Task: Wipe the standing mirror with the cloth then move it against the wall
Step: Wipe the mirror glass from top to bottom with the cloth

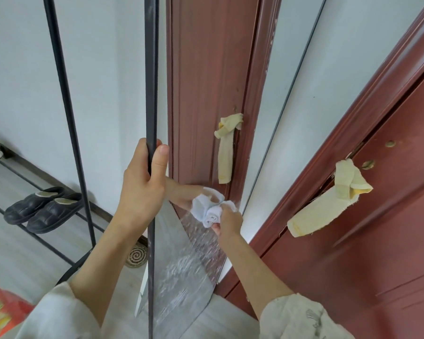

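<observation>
**Beside the red door: mirror held by its edge, cloth on the glass**

Against the white wall near the door, the standing mirror is seen edge-on, its dark frame edge running top to bottom. The left hand has a closed grip around that frame edge, thumb in front. The right hand clutches a bunched white cloth, fingers curled around it, pressing it to the lower glass, where wet streaks show. The mirror's right edge lies close to the red door, whose handle is wrapped in a yellowish rag; its reflection appears in the glass. To the left, a black metal shoe rack stands near, with dark slippers on its shelf. A round floor drain sits just beside the frame's foot.
</observation>
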{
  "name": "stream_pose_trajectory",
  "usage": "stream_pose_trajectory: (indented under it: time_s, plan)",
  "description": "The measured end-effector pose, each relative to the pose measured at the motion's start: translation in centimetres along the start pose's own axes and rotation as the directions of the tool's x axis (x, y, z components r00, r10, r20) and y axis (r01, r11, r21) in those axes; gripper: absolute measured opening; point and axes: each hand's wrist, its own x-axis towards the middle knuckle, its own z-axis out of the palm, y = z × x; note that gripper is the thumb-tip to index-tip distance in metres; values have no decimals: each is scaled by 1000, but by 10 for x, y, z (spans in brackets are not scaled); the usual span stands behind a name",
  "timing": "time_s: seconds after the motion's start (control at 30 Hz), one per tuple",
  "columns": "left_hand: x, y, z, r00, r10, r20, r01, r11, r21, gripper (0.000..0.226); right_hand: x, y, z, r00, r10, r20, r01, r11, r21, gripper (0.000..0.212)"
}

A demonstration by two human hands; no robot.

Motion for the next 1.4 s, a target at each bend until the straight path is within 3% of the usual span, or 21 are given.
stream_pose_trajectory:
  time_s: [0.23,0.33,0.43,0.53,0.6,0.67,0.73,0.9,0.97,1.03,1.13,1.27,1.4]
  plan:
    - [-1,0,6,1000,17,19,-16,1000,-19,25,-42,-87,13,975,-159,155,118,963,243,17]
    - [0,0,4,1000,11,19,-11,1000,-26,22,-48,-82,21,959,-239,155,200,952,232,12]
    - [0,-1,3,1000,5,19,-5,1000,-16,25,-40,-34,18,956,-279,90,270,957,102,16]
    - [-1,-1,2,1000,-4,11,5,999,-33,29,-35,11,7,989,-138,54,138,990,-1,9]
    - [-1,-1,3,1000,-6,10,6,999,-34,30,-31,22,2,998,-27,56,27,1000,-4,17]
    - [0,-1,3,1000,1,12,-1,1000,-29,29,-32,18,1,998,-17,55,17,1000,-8,15]
    - [-1,-1,4,1000,2,12,-2,1000,-26,30,-40,1,4,994,-84,65,85,996,-10,11]
    - [-2,0,5,1000,4,18,-4,1000,-22,30,-80,-70,23,932,-292,215,254,949,189,16]
    - [-2,1,4,1000,4,20,-3,1000,-19,28,-85,-70,32,921,-353,164,329,931,155,6]
    - [-2,2,4,1000,-1,19,1,1000,-21,25,-84,-51,32,916,-388,103,383,922,60,19]
    - [-1,1,4,1000,-1,18,2,1000,-21,26,-78,-2,23,941,-328,90,331,944,-21,22]
    - [0,-1,3,1000,6,26,-6,1000,-11,26,-61,49,14,996,-78,51,82,993,-85,22]
    - [0,0,3,999,13,44,-13,1000,-18,25,-64,24,17,987,-129,94,132,991,-28,14]
